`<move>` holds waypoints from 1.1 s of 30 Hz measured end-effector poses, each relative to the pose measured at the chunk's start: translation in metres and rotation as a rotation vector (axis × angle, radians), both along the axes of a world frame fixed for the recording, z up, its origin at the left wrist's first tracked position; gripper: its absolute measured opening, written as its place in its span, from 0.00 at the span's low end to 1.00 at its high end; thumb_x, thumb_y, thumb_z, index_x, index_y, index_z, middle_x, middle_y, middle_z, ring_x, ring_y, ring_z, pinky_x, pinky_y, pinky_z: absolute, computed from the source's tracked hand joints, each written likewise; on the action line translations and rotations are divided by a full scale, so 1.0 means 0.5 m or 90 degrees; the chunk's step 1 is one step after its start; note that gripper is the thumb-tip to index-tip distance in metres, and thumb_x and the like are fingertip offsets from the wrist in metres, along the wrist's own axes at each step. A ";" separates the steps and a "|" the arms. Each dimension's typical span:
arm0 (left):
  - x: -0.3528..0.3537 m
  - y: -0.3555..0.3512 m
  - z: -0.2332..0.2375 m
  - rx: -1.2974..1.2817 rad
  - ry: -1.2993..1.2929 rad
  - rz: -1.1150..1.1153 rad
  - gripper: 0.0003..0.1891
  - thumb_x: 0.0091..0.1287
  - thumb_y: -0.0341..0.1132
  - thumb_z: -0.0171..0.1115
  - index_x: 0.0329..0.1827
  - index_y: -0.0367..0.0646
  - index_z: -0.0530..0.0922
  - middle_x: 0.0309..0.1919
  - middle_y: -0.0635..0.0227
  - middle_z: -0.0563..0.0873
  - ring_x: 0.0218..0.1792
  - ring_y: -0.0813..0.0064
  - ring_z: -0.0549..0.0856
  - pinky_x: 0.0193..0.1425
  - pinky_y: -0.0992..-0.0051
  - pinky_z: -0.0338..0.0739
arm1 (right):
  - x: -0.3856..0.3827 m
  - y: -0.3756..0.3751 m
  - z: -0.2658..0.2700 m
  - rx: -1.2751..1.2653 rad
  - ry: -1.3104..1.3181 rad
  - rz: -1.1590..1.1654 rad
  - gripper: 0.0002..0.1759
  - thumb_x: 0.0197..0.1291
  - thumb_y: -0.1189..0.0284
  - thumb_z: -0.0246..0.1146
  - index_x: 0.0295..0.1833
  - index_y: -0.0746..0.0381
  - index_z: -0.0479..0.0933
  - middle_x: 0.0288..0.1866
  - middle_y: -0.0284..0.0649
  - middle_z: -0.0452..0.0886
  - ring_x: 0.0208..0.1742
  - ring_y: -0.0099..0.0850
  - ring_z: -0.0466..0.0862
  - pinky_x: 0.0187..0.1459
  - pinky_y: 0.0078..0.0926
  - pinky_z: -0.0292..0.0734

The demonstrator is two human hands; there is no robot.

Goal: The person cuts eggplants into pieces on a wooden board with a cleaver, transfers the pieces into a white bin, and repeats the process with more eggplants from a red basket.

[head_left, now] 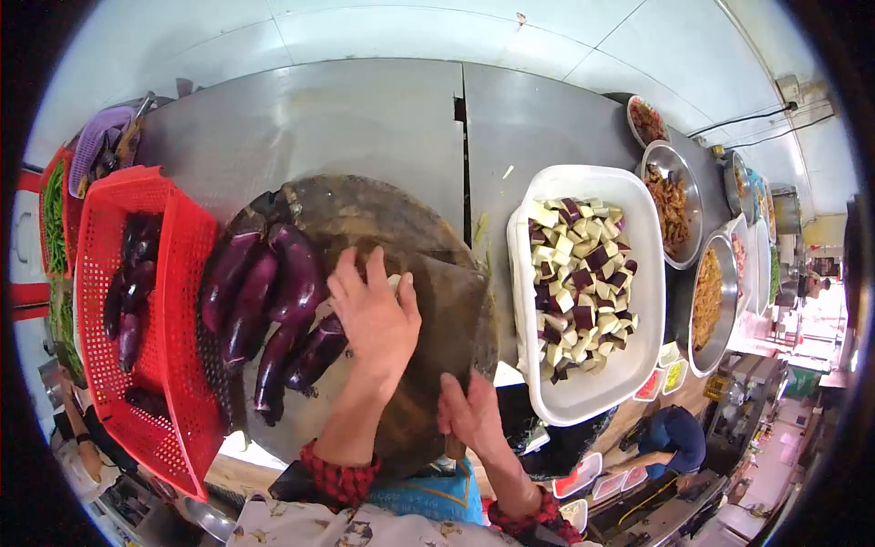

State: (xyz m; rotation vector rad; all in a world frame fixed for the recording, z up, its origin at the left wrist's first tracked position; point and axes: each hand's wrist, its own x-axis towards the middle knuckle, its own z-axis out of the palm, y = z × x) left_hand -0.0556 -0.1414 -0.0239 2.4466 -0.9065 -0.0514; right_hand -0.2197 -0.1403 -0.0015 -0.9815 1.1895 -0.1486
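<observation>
A round wooden chopping board [365,202] bears several whole purple eggplants [296,273] on its left side. My left hand [375,319] is over the middle of the board with its fingers spread, beside the stem end of one eggplant [319,351]. A small pale piece shows between its thumb and fingers; whether they touch it is unclear. At the board's lower right edge, my right hand [469,415] is closed round the handle of a cleaver, whose wide dark blade [442,310] reaches over the board.
On the left, a red basket [187,264] holds more eggplants. To the right stands a white tub [647,301] of diced eggplant [583,283]. Metal bowls of food [673,205] are beyond it. Another person [674,438] is at the lower right; a further person's arm shows at lower left.
</observation>
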 end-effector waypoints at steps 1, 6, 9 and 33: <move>-0.009 -0.004 -0.003 -0.033 0.015 -0.003 0.20 0.64 0.30 0.61 0.59 0.36 0.72 0.58 0.47 0.70 0.58 0.44 0.70 0.61 0.53 0.68 | 0.016 -0.003 -0.002 0.000 -0.006 0.039 0.08 0.71 0.71 0.54 0.40 0.64 0.68 0.17 0.33 0.69 0.13 0.23 0.69 0.15 0.26 0.66; -0.060 -0.009 -0.023 -0.238 0.121 0.014 0.14 0.64 0.25 0.58 0.53 0.36 0.73 0.47 0.51 0.74 0.51 0.49 0.74 0.57 0.57 0.69 | 0.003 -0.017 -0.005 -0.004 -0.044 0.100 0.09 0.71 0.70 0.55 0.44 0.66 0.71 0.15 0.32 0.70 0.13 0.23 0.71 0.16 0.26 0.67; -0.098 -0.028 0.037 -0.333 0.118 -0.052 0.12 0.64 0.25 0.58 0.51 0.37 0.76 0.46 0.51 0.76 0.49 0.52 0.75 0.56 0.59 0.71 | -0.040 -0.021 0.066 -0.181 0.020 0.121 0.07 0.69 0.72 0.55 0.39 0.65 0.72 0.18 0.33 0.73 0.15 0.21 0.72 0.17 0.22 0.65; -0.006 0.326 0.036 0.002 0.346 -0.202 0.33 0.47 0.34 0.79 0.57 0.43 0.74 0.53 0.53 0.75 0.53 0.51 0.77 0.57 0.59 0.75 | -0.069 0.050 0.172 -0.513 0.218 0.309 0.07 0.61 0.75 0.62 0.39 0.64 0.70 0.18 0.50 0.76 0.18 0.48 0.79 0.19 0.44 0.72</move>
